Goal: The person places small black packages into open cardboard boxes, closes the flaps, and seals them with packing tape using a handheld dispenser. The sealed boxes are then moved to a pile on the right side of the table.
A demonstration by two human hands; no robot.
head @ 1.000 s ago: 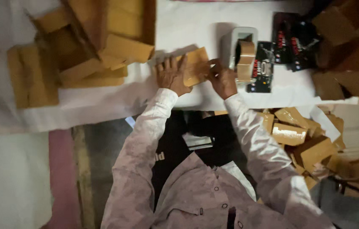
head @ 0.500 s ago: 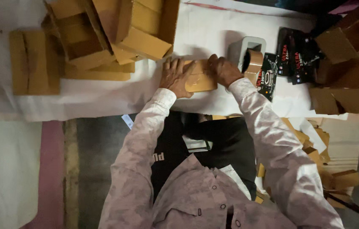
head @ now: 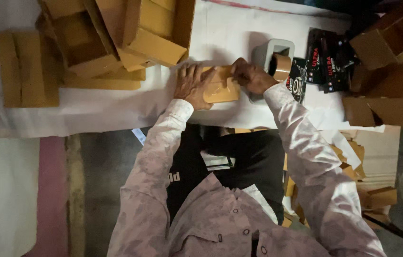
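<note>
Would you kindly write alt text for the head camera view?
A person's left hand and right hand press a small flat brown cardboard box on a white-covered table. A grey tape dispenser stands right of it; stacked brown cartons lie left.

You are looking down at a white-covered table (head: 92, 112) stretching across twelve o'clock; grey floor (head: 111, 190) is showing at six, a pink strip (head: 49, 195) running at eight, light dimming rightward.
</note>
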